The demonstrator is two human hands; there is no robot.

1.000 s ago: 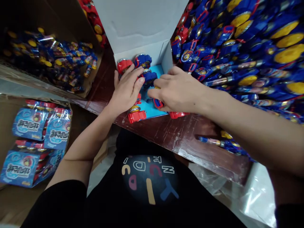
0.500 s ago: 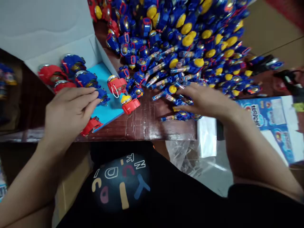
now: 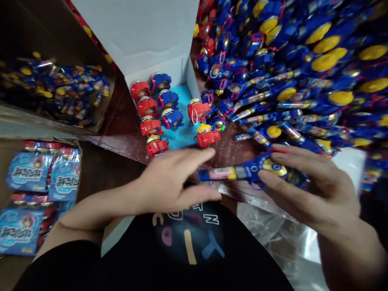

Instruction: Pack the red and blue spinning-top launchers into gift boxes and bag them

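Observation:
In my right hand (image 3: 315,190) is a blue toy with a round yellow-and-gold head and a clear, picture-wrapped tube (image 3: 224,173); the fingers close round its head. The tube points left at my left hand (image 3: 182,178), whose thumb and fingers are spread on either side of the tube's end, with no clear grip on it. Beyond the left hand stands a white box (image 3: 178,72) with a light-blue bottom. Inside are a column of red toys (image 3: 147,106) and a column of blue toys (image 3: 168,99). Two more red toys (image 3: 208,135) lie at its right edge.
A large heap of blue toys with yellow parts (image 3: 327,44) covers the table's right side. At left, a cardboard carton (image 3: 100,117) holds many similar toys. Below it, another carton holds blue printed packs (image 3: 26,226). Clear plastic bags (image 3: 273,230) hang at the front edge.
My right hand has picked a blue toy from the heap and brought it toward my body. My left hand has left the blue toy in the box and opened. The view has swung left.

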